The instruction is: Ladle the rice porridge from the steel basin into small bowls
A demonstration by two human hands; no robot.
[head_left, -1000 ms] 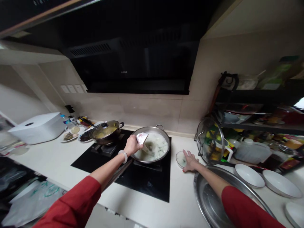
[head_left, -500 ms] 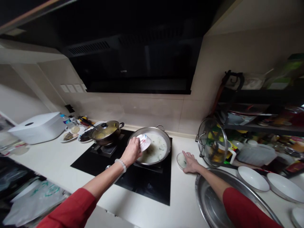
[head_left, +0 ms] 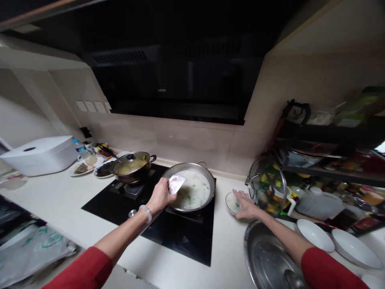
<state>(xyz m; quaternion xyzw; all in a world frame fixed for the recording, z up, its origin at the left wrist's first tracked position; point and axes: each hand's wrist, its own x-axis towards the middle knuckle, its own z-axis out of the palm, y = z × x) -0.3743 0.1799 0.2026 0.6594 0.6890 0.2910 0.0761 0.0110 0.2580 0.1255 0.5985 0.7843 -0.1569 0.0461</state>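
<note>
My left hand (head_left: 163, 193) is closed on a small white bowl with a red flower pattern (head_left: 176, 184), tilted over the left side of a wide steel pan (head_left: 170, 169). White, cloudy soup with green bits (head_left: 194, 186) fills the pan, which sits on the right burner of the black stove. To the right, my right hand (head_left: 245, 204) grips the rim of a bowl of white soup (head_left: 232, 202) resting on the counter. Its fingertips lie along the bowl's right side.
A lidded pot (head_left: 132, 166) stands on the left burner, with plates of food (head_left: 87, 165) beyond it. A large steel basin (head_left: 255, 257) lies under my right forearm. White bowls (head_left: 315, 235), a glass lid (head_left: 267, 186) and a crowded rack (head_left: 325, 166) are at the right. The range hood (head_left: 180, 80) hangs above.
My left hand has drawn slightly toward me, and the flowered bowl is turned to a different angle. My right hand stays on the soup bowl. The view has shifted a little.
</note>
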